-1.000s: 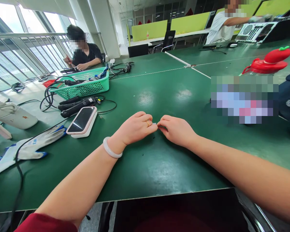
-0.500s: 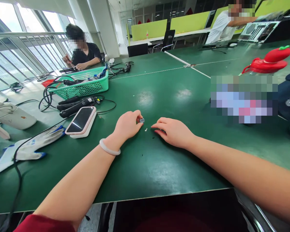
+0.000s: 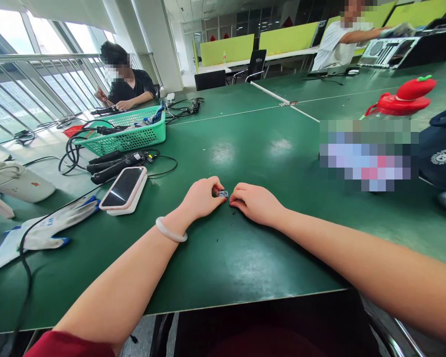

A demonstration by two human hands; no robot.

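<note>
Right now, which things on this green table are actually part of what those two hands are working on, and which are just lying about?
In hand:
- small part, pinched by the left hand
- right hand, fingertips close beside that part

Lying about:
- phone
- work glove
- black tools with cables
- green basket
- red-lidded bottle
- green table

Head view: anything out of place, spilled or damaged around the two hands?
Little stands out. The left hand pinches a tiny grey component, and the right hand touches the green table beside it. A few dark specks lie loose below the hands. Cables sprawl tangled by the green basket.
</note>
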